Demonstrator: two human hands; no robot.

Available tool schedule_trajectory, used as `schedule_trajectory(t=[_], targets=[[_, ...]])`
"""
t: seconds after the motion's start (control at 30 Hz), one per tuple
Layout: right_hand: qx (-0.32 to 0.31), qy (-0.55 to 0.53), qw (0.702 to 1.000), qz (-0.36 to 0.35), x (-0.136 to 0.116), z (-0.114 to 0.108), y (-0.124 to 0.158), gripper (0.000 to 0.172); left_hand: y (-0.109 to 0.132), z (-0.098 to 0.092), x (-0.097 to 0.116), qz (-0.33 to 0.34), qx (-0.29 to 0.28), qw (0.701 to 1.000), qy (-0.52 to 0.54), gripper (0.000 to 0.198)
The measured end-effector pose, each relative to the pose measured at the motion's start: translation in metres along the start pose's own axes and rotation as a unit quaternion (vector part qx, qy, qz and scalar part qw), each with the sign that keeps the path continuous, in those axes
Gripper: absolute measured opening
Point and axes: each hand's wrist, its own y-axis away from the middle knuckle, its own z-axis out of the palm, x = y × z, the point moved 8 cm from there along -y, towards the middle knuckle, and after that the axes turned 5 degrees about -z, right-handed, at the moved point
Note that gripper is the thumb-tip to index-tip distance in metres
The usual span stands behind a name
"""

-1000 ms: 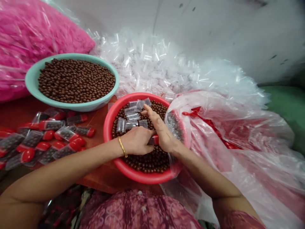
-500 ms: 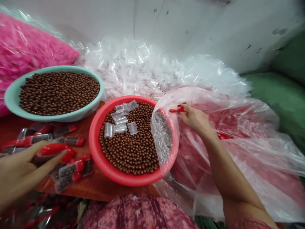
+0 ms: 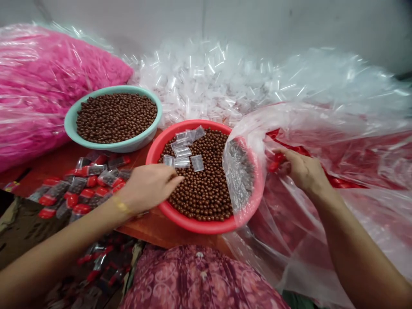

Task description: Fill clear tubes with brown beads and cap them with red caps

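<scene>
My left hand [image 3: 150, 185] hangs over the left rim of the red basin [image 3: 189, 225], palm down. Its fingers curl loosely, with the thumb apart, and nothing shows in them. Brown round balls [image 3: 201, 197] fill the basin, and several clear plastic tubes [image 3: 182, 152] lie on top of them at the upper left. At the mouth of the clear plastic bag [image 3: 347, 111], my right hand [image 3: 304, 169] pinches small red plastic caps [image 3: 276, 162]. Part of the bag drapes over the basin's right side.
Several ball-filled tubes with red caps [image 3: 86, 194] lie left of the basin. Behind them stands a teal basin [image 3: 112, 148] of brown balls, beside a bag of pink pieces [image 3: 64, 73]. Clear tubes [image 3: 209, 81] are heaped along the wall. More filled tubes [image 3: 106, 262] lie below the table edge.
My left hand has let go of a red-capped tube and moved right to the red basin. My right hand has shifted slightly down at the bag's mouth, still with red caps. The camera view has turned left.
</scene>
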Motion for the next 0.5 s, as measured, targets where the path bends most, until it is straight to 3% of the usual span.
schedule_trajectory(t=[0.1, 0.23, 0.4, 0.43, 0.5], targets=[[0.036, 0.003, 0.999, 0.019, 0.01, -0.002, 0.009, 0.049, -0.048, 0.028, 0.03, -0.012, -0.047, 0.998, -0.031, 0.05], [0.03, 0.044, 0.998, 0.028, 0.009, 0.003, 0.015, 0.046, -0.092, 0.044, 0.043, -0.031, -0.037, 0.999, 0.001, 0.051], [0.047, 0.043, 0.995, 0.075, 0.018, 0.003, 0.014, 0.068, -0.101, 0.044, 0.046, -0.049, -0.028, 0.995, 0.08, 0.035], [0.049, 0.041, 0.995, 0.077, 0.022, 0.005, 0.014, 0.068, -0.098, 0.048, 0.046, -0.053, -0.056, 0.992, 0.104, 0.031], [0.062, 0.026, 0.995, 0.069, 0.029, 0.007, 0.012, 0.059, -0.088, 0.062, 0.044, -0.075, -0.164, 0.968, 0.176, 0.029]])
